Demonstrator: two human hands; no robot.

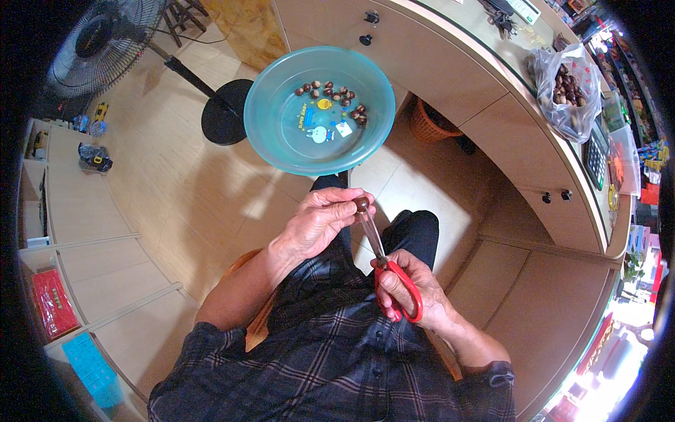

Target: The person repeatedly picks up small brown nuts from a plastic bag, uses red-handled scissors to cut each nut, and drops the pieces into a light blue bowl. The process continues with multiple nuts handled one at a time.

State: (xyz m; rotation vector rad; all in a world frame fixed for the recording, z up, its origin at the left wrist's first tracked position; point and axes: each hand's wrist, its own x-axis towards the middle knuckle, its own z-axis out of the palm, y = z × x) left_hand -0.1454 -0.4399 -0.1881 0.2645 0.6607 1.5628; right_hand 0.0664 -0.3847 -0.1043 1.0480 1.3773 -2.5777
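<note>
Between the thumb and fingers of my left hand [321, 216] is a round, glossy brown chestnut [362, 204]. My right hand [416, 282] grips a pair of scissors [373, 232] by the red handles. The blades point up and away from me, and their tips meet the chestnut; whether they cut into its shell is too small to tell. Just beyond my hands, a translucent teal plastic basin [263, 142] stands above my knees. Several brown chestnuts with pale patches [336, 96] lie scattered on its floor, beside printed cartoon figures.
A black pedestal fan [227, 118] is at the upper left. On the curved counter to the right sit a clear plastic bag of chestnuts [568, 95] and a calculator [597, 158]. Beneath it is an orange basket [430, 121]. Low shelving [100, 248] lines the left side.
</note>
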